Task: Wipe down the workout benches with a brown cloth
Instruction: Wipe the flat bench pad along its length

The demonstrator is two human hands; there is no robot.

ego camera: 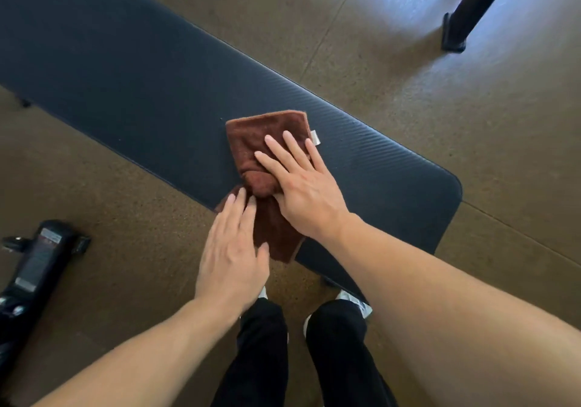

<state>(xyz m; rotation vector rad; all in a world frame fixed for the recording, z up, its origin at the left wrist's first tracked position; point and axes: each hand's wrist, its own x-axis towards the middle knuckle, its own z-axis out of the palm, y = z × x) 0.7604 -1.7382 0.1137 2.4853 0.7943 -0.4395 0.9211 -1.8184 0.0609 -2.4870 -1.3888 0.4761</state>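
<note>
I have the right hand (303, 186) laid flat on the brown cloth (267, 142), fingers straight and slightly spread, palm pressing down; nothing is pinched or curled. The left hand (232, 249) rests with straight fingers on the cloth's lower portion, where the fabric drapes over the near edge of the bench (132, 70), just below centre of the frame. The cloth lies folded, with a bunched ridge between the two hands and a small white tag (315, 138) at its right edge. I judge it to be light, soft and limp: it holds no shape of its own, so it is best controlled by flat palm pressure across its middle rather than by a corner, which would let the rest trail or fold under. The pad appears ribbed and slightly cushioned, so I expect some drag; firm, even pressure should keep the cloth from rucking further. The bench runs diagonally from upper left to lower right over a speckled brown floor (408, 76). A black equipment base (41, 258) sits at lower left, a dark post (471, 7) at upper right.
</note>
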